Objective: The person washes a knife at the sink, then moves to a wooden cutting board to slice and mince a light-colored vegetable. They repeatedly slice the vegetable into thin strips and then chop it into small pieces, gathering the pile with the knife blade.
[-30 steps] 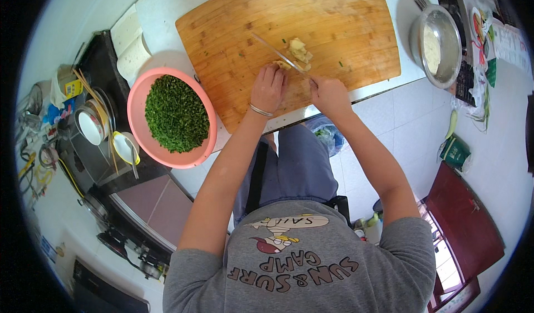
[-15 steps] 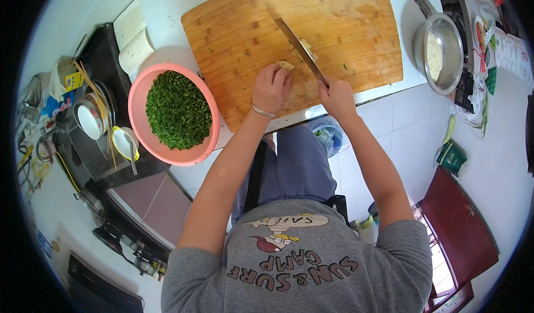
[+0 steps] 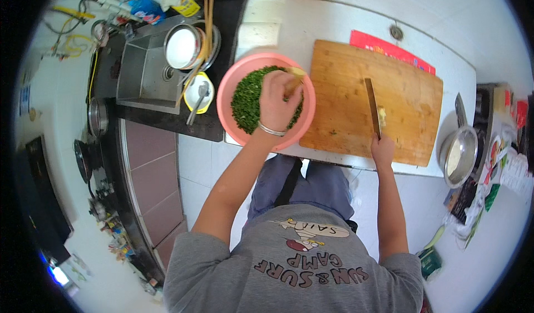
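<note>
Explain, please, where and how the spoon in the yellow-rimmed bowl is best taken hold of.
Probably by the free end of its handle, pinched from the person's side: the spoon lies with its head inside the bowl, and the handle reaches out over the side nearer the person, so a pinch there likely need not enter the bowl.

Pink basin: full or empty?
Partly full: chopped greens lie in the pink basin, bare wall showing around them; the left hand hides some.
</note>
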A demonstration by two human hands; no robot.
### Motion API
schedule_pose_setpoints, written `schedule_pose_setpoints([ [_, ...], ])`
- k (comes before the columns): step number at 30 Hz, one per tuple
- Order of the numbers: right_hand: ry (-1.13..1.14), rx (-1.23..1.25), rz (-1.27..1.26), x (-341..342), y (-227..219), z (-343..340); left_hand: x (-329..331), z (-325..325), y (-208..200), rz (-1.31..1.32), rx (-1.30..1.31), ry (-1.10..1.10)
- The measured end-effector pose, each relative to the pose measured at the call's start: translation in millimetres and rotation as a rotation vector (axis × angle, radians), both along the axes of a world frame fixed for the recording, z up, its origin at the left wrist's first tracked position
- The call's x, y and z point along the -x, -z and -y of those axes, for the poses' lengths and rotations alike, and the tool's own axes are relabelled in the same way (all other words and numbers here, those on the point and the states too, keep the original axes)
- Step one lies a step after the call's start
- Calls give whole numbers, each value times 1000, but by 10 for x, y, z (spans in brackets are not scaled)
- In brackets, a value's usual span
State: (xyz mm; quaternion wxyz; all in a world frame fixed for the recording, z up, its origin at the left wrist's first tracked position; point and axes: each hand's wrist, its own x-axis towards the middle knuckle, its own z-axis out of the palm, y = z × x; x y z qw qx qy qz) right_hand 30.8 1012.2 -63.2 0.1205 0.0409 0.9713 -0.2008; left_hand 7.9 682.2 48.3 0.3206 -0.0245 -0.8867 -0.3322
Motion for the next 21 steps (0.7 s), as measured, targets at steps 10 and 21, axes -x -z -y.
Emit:
schedule_pose_setpoints([
  [10,-23,-147,-51,131,-310,577,69,2456,-217,233,14,-681],
  [21,31,-141,-13,68,-507,813,511,3238,212,739,215,-648],
])
